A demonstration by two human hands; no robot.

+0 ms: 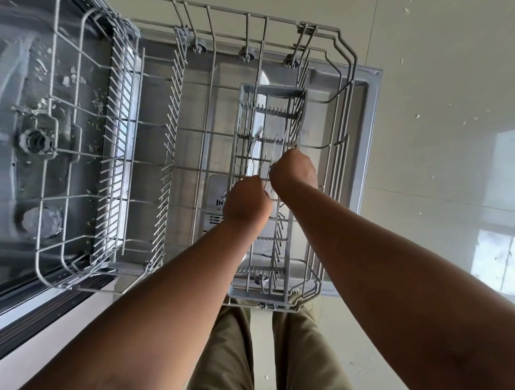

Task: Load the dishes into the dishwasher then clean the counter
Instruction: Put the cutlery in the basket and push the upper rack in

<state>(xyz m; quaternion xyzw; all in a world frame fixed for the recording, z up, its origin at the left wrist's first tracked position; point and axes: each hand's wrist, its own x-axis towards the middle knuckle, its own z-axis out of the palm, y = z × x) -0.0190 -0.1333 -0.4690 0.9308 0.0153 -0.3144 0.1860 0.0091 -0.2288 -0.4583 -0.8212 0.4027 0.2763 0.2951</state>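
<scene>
I look straight down at the open dishwasher. Its lower wire rack [341,84] is pulled out over the open door [367,109]. A grey cutlery basket [271,90] sits in that rack. Both hands reach into the basket's middle. My left hand [246,202] is curled around thin metal cutlery [256,145], forks whose tines stick up past the fingers. My right hand [295,170] is curled too, beside the left, and seems to pinch a thin utensil handle; its fingers are hidden behind the knuckles.
An upper rack [74,160] with rows of tines sits at the left over the dishwasher tub [29,138], whose floor carries food bits. A pale tiled floor [437,101] with scattered crumbs lies to the right. My legs stand at the rack's near end.
</scene>
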